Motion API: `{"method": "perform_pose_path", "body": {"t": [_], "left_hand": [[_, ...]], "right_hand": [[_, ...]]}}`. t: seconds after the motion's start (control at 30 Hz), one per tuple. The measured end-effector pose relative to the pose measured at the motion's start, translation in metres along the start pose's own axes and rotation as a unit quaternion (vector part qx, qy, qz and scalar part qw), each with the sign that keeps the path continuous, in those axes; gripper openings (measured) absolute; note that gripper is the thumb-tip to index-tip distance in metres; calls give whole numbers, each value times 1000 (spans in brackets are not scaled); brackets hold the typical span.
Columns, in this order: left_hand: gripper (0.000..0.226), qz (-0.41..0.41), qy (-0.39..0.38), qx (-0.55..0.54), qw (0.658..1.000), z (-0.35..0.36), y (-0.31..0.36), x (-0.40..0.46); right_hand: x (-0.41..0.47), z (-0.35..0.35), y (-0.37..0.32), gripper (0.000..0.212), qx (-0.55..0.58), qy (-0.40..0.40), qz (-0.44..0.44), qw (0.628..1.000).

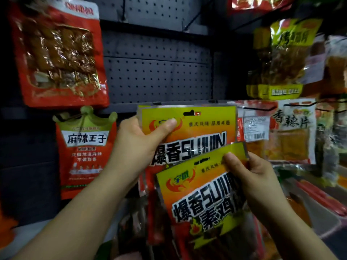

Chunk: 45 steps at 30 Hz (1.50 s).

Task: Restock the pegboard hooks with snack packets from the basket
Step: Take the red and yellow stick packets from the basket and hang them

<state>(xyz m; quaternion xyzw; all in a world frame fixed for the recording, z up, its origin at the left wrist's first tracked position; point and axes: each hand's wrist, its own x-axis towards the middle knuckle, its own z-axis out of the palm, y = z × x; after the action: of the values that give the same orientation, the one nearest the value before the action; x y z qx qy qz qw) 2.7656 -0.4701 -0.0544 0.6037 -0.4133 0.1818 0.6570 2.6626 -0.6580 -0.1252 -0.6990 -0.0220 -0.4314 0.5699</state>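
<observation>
Pegboard: dark grey perforated metal pegboard panel (157, 72) fills the background; its centre section is bare, with hung packets to both sides.
Left stock: large red foil packet with a clear window showing brown skewered pieces (58, 53) hangs upper left; below it hangs a red packet with a green crown-shaped top (84, 152).
Right stock: yellow-green packets of brown strips (281, 61) hang upper right; below them hang pale packets with orange squares (293, 132) on thin black wire hooks (298, 105).
Upper packet: yellow-and-orange snack packet with bold black lettering (197, 132), upright, its hang-hole at top centre, level with the pegboard's lower edge.
Left hand: left hand (139, 139) grips the upper packet's top left corner, thumb on the front face, fingers behind.
Lower packet: second matching yellow-and-orange packet (202, 201), tilted, overlapping the front of the first.
Right hand: right hand (251, 177) pinches the lower packet's upper right edge, fingers curled round it.
</observation>
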Motion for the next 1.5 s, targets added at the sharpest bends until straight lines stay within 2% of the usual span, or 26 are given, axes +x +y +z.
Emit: {"method": "perform_pose_path", "body": {"t": [0.07, 0.13, 0.4, 0.6, 0.73, 0.87, 1.07, 1.27, 1.37, 1.5], "left_hand": [[2, -8, 16, -2, 1000, 6, 1, 9], [13, -18, 31, -5, 999, 12, 2, 15], [16, -72, 71, 18, 995, 14, -10, 24], [13, -84, 58, 50, 994, 9, -33, 24], [13, -86, 41, 57, 994, 7, -47, 31], [7, -52, 74, 108, 990, 6, -65, 48], [17, -37, 137, 197, 970, 4, -98, 79], [16, -76, 173, 222, 956, -1, -118, 104], [10, -98, 174, 211, 957, -3, -122, 106], [33, -129, 162, 170, 964, -4, -116, 92]], "right_hand": [[4, -3, -2, 19, 9, 8, 6, 1000], [8, -4, -3, 20, 19, 11, 11, 1000], [25, 0, 8, 41, 23, -7, 23, 999], [35, 12, 29, 19, 49, -24, 60, 997], [46, 18, 38, 21, 57, -32, 66, 996], [60, 20, 50, 23, 50, -26, 67, 996], [73, 16, 66, 7, 74, 6, 82, 994], [73, 10, 65, 8, 95, -22, 90, 991], [71, 9, 60, 18, 106, -38, 80, 990], [68, 13, 52, 15, 108, -43, 61, 991]]}}
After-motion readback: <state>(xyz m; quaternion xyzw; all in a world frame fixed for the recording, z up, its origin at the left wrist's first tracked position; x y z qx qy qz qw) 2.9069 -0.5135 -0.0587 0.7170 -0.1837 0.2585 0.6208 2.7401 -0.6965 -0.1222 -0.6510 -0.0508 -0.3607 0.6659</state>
